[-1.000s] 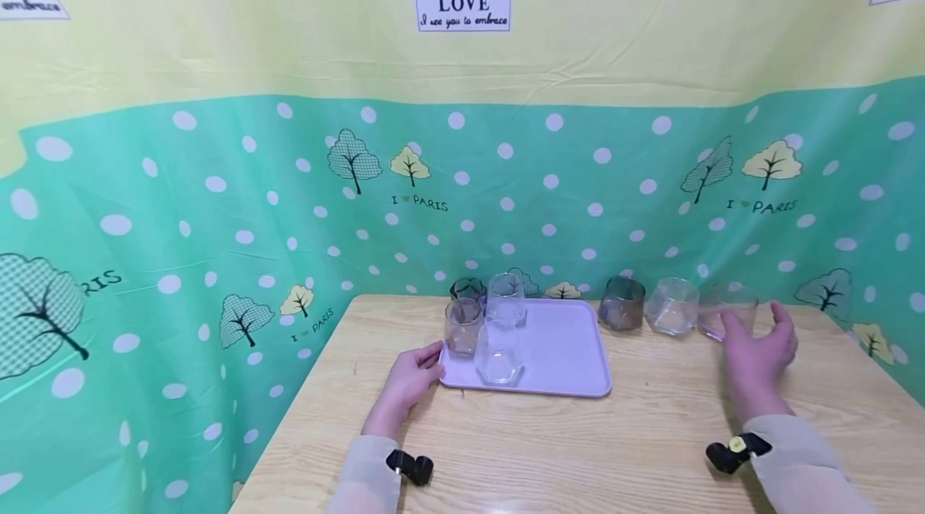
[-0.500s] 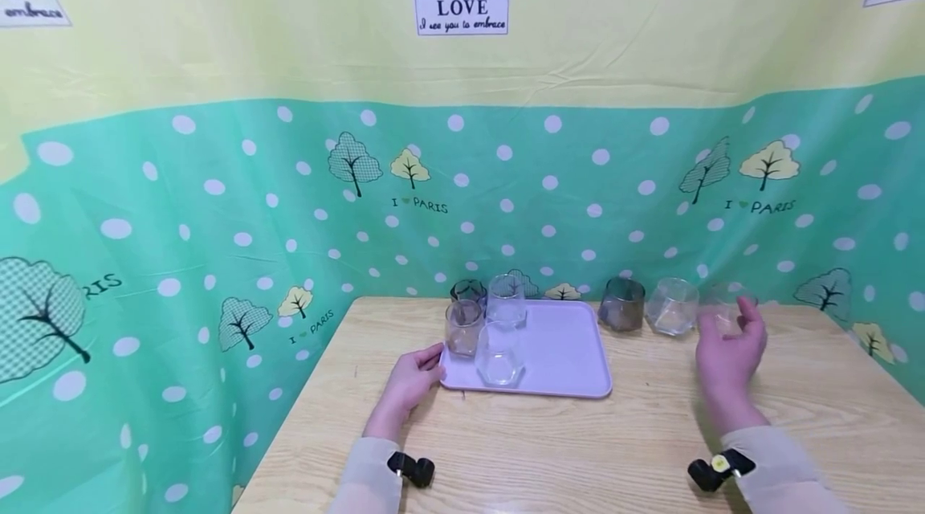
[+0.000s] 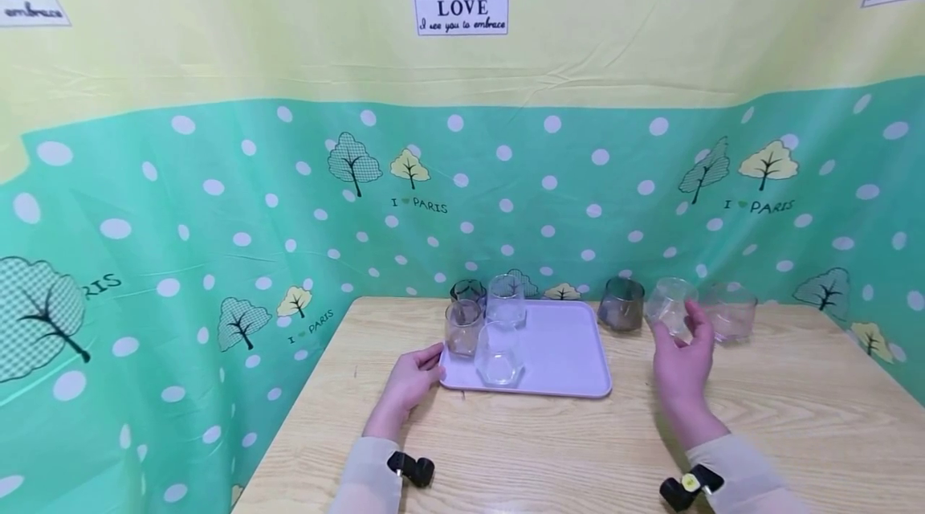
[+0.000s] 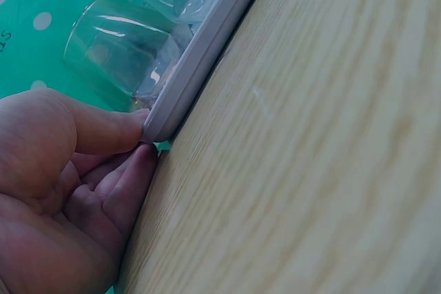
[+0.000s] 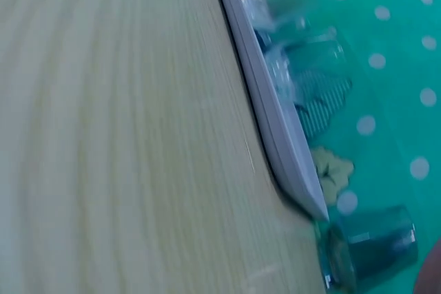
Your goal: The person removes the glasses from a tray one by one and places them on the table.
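My left hand [image 3: 412, 380] pinches the near left corner of a lilac tray [image 3: 564, 353]. In the left wrist view the thumb [image 4: 114, 131] lies on the rim, with the fingers curled below it. My right hand [image 3: 682, 361] is in front of a clear glass [image 3: 668, 305], thumb and fingers apart and overlapping its lower part. Left of that glass stands a smoky dark glass [image 3: 621, 305]; to its right is a pinkish glass [image 3: 733, 313]. Only a sliver of the right hand shows in the right wrist view, beside the dark glass [image 5: 375, 246].
Several glasses crowd the tray's left side: a dark one [image 3: 468, 289] at the back, a brownish one [image 3: 462, 333], a clear one [image 3: 506, 301] and a clear hexagonal-based one [image 3: 500, 361]. A dotted green curtain [image 3: 405, 241] hangs behind the wooden table [image 3: 549, 450].
My right hand has moved left, from the pinkish glass to the clear one, leaving the pinkish glass standing in place. The left hand and the tray have stayed put.
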Demonstrator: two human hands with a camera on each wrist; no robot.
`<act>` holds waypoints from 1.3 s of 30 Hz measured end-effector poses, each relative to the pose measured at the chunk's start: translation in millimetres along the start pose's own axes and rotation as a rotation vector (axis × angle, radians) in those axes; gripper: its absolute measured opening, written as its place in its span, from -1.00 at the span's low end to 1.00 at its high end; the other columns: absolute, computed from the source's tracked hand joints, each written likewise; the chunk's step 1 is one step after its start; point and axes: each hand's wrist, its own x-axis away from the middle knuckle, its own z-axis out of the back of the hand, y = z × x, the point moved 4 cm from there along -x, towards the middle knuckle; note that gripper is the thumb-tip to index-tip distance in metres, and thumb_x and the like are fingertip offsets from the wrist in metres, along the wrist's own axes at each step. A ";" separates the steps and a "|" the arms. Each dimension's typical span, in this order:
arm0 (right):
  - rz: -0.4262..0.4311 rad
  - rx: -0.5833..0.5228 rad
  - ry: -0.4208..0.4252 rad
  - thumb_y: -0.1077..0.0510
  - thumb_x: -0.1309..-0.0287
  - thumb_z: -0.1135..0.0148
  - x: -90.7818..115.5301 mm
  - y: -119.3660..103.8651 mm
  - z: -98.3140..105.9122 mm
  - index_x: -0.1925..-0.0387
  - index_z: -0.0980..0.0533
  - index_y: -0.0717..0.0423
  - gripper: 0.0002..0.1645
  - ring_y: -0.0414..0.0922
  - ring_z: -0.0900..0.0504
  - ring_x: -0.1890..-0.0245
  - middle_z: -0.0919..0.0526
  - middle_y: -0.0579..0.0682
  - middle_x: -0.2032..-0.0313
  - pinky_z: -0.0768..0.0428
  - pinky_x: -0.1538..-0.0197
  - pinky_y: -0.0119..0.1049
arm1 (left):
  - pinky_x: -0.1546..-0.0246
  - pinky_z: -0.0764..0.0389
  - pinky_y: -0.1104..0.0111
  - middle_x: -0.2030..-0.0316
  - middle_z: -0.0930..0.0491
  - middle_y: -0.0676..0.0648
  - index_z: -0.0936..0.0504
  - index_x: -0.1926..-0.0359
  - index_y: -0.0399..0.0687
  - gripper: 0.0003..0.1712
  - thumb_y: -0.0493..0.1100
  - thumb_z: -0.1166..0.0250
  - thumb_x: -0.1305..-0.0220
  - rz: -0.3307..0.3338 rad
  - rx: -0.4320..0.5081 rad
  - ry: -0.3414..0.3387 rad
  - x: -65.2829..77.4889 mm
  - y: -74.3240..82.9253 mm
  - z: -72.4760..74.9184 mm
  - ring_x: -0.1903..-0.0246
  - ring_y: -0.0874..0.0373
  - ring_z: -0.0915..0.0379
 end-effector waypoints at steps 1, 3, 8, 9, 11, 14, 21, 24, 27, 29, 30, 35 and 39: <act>0.002 -0.003 -0.014 0.18 -0.46 -0.26 3.1 0.4 -3.8 -0.60 -0.27 -0.07 -0.24 -0.07 -0.32 -0.30 -0.28 0.01 -0.46 -0.38 -0.10 -0.46 | -0.39 -0.53 0.06 -0.35 -0.55 -0.34 -0.51 -0.44 -0.36 -0.41 -0.41 -0.31 -0.41 0.001 0.000 0.000 -0.1 0.0 -0.2 -0.40 -0.19 -0.45; 0.005 0.000 -0.039 0.20 -0.47 -0.25 8.7 2.2 -10.9 -0.61 -0.26 -0.06 -0.23 -0.05 -0.31 -0.34 -0.29 0.03 -0.48 -0.38 -0.13 -0.44 | -0.39 -0.52 0.05 -0.36 -0.54 -0.35 -0.51 -0.44 -0.38 -0.40 -0.40 -0.31 -0.41 -0.006 -0.001 -0.004 -0.7 -0.3 -0.4 -0.40 -0.20 -0.45; 0.025 0.036 -0.120 0.23 -0.48 -0.23 22.7 7.4 -26.7 -0.63 -0.20 0.05 -0.20 0.01 -0.24 -0.51 -0.30 0.06 -0.54 -0.36 -0.26 -0.35 | -0.39 -0.52 0.03 -0.34 -0.55 -0.37 -0.51 -0.42 -0.40 -0.40 -0.41 -0.33 -0.39 -0.023 -0.002 -0.006 -1.2 -0.2 -0.4 -0.39 -0.21 -0.46; 0.028 0.038 -0.137 0.25 -0.48 -0.23 25.4 8.4 -29.8 -0.63 -0.19 0.08 -0.20 0.03 -0.23 -0.53 -0.29 0.09 -0.55 -0.35 -0.27 -0.33 | -0.39 -0.52 0.03 -0.34 -0.55 -0.36 -0.51 -0.42 -0.40 -0.40 -0.41 -0.33 -0.38 -0.020 0.002 -0.006 -1.0 -0.4 -0.4 -0.39 -0.21 -0.46; 0.025 0.046 -0.164 0.27 -0.46 -0.23 30.8 10.3 -35.5 -0.63 -0.18 0.10 -0.19 0.08 -0.23 -0.53 -0.28 0.14 -0.56 -0.36 -0.25 -0.34 | -0.40 -0.52 0.03 -0.35 -0.54 -0.36 -0.52 -0.42 -0.40 -0.40 -0.42 -0.33 -0.38 -0.017 0.009 -0.009 -0.7 -0.7 -0.8 -0.39 -0.20 -0.46; 0.002 0.047 -0.206 0.28 -0.45 -0.23 38.3 12.6 -44.6 -0.64 -0.17 0.11 -0.17 0.08 -0.23 -0.54 -0.26 0.15 -0.58 -0.35 -0.27 -0.33 | -0.39 -0.52 0.03 -0.35 -0.54 -0.38 -0.51 -0.42 -0.41 -0.40 -0.43 -0.33 -0.38 -0.022 0.013 -0.015 -0.5 -0.8 -1.3 -0.39 -0.22 -0.46; -0.036 0.037 -0.350 0.26 -0.47 -0.26 56.7 13.1 -68.1 -0.65 -0.11 0.19 -0.14 0.17 -0.13 -0.60 -0.22 0.21 -0.60 -0.20 -0.62 0.10 | -0.40 -0.51 0.03 -0.34 -0.55 -0.36 -0.51 -0.43 -0.39 -0.40 -0.42 -0.32 -0.39 -0.018 0.006 -0.010 -1.2 -1.3 -0.3 -0.39 -0.20 -0.46; -0.048 0.053 -0.397 0.25 -0.47 -0.27 64.9 12.8 -78.6 -0.65 -0.10 0.19 -0.12 0.20 -0.11 -0.61 -0.20 0.23 -0.59 -0.18 -0.64 0.12 | -0.40 -0.51 0.03 -0.34 -0.55 -0.36 -0.51 -0.43 -0.40 -0.40 -0.42 -0.31 -0.39 -0.017 0.008 -0.011 -1.8 -2.7 -0.5 -0.39 -0.20 -0.45; -0.055 0.075 -0.430 0.22 -0.45 -0.30 73.7 12.6 -88.8 -0.65 -0.11 0.19 -0.11 0.23 -0.12 -0.60 -0.21 0.25 -0.58 -0.19 -0.63 0.13 | -0.39 -0.52 0.04 -0.35 -0.54 -0.37 -0.50 -0.43 -0.41 -0.40 -0.43 -0.31 -0.39 -0.022 0.008 -0.015 -2.0 -2.7 -0.8 -0.39 -0.21 -0.45; -0.055 0.087 -0.445 0.22 -0.43 -0.32 79.1 12.9 -95.0 -0.64 -0.13 0.19 -0.10 0.24 -0.14 -0.59 -0.23 0.26 -0.57 -0.23 -0.61 0.15 | -0.39 -0.52 0.04 -0.35 -0.54 -0.37 -0.50 -0.43 -0.41 -0.40 -0.43 -0.31 -0.39 -0.021 0.011 -0.017 -2.1 -2.6 -1.1 -0.40 -0.21 -0.45; -0.056 0.084 -0.455 0.22 -0.42 -0.33 81.6 13.5 -98.0 -0.64 -0.13 0.19 -0.10 0.25 -0.14 -0.59 -0.23 0.27 -0.57 -0.23 -0.61 0.17 | -0.39 -0.52 0.04 -0.35 -0.54 -0.37 -0.50 -0.43 -0.42 -0.40 -0.43 -0.31 -0.39 -0.022 0.010 -0.018 -1.9 -2.2 -1.3 -0.40 -0.22 -0.45; -0.063 0.087 -0.515 0.22 -0.39 -0.36 92.6 14.8 -111.4 -0.63 -0.14 0.18 -0.08 0.27 -0.15 -0.59 -0.25 0.28 -0.56 -0.25 -0.60 0.20 | -0.40 -0.51 0.05 -0.36 -0.53 -0.36 -0.50 -0.43 -0.41 -0.41 -0.43 -0.30 -0.40 -0.017 0.013 -0.015 -2.2 -1.2 -1.3 -0.40 -0.20 -0.44; -0.068 0.116 -0.585 0.18 -0.39 -0.39 99.7 13.1 -121.1 -0.64 -0.15 0.13 -0.06 0.29 -0.17 -0.58 -0.27 0.28 -0.56 -0.20 -0.61 0.21 | -0.39 -0.52 0.05 -0.35 -0.54 -0.37 -0.50 -0.43 -0.42 -0.41 -0.44 -0.30 -0.40 -0.023 0.011 -0.013 -1.6 -0.1 -0.7 -0.40 -0.21 -0.45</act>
